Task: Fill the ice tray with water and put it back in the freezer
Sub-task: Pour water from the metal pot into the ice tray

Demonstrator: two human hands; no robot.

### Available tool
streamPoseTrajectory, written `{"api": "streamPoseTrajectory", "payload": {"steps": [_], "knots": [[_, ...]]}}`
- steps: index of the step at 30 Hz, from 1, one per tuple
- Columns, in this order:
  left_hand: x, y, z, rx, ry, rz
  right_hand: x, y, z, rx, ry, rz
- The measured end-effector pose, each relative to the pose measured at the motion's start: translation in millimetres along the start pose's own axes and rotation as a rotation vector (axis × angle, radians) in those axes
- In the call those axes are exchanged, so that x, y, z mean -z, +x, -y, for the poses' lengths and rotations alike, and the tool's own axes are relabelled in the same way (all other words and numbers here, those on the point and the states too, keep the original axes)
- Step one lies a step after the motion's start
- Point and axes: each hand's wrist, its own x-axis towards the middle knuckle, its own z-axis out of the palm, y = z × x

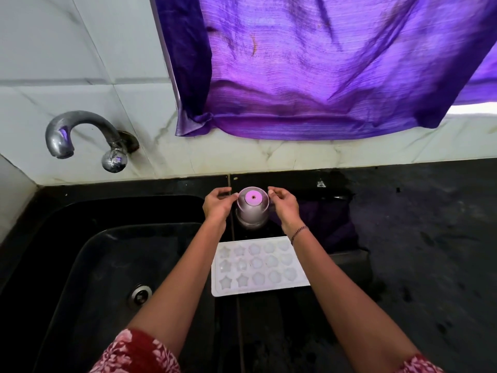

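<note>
Ice tray [259, 266] flat on the black bench [419, 251], just right of the sink [107, 265], star and round cells face up. At its 12 o'clock a clear cup [252, 208] stands upside down. Left hand [217, 205] and right hand [283, 204] flank it, fingertips at its base; grip firmness: cannot tell. Tap [80, 138] at 10 o'clock.

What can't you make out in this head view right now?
- Water level in the ice tray: cavities too pale to tell.
- Cup contents: purple glare hides them.
- Whether the left hand and right hand touch the cup.
- Freezer: out of frame.
</note>
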Motion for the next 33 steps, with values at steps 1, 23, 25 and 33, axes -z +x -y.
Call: {"api": "streamPoseTrajectory", "payload": {"steps": [1,23,25,33], "knots": [[3.0,-1.6,1.8,0.008,-0.012,0.007,3.5,-2.4,-0.1,0.010,-0.012,-0.016],[70.4,-73.8,49.3,0.098,0.122,-0.109,98.5,-67.5,-35.7,0.051,-0.384,-0.168],[74.2,-82.9,54.8,0.130,0.117,-0.104,104.6,-74.0,-41.4,0.021,-0.398,-0.161],[85.2,-104.6,75.3,0.231,0.090,-0.049,118.3,-90.7,-57.7,-0.038,-0.484,-0.143]]}}
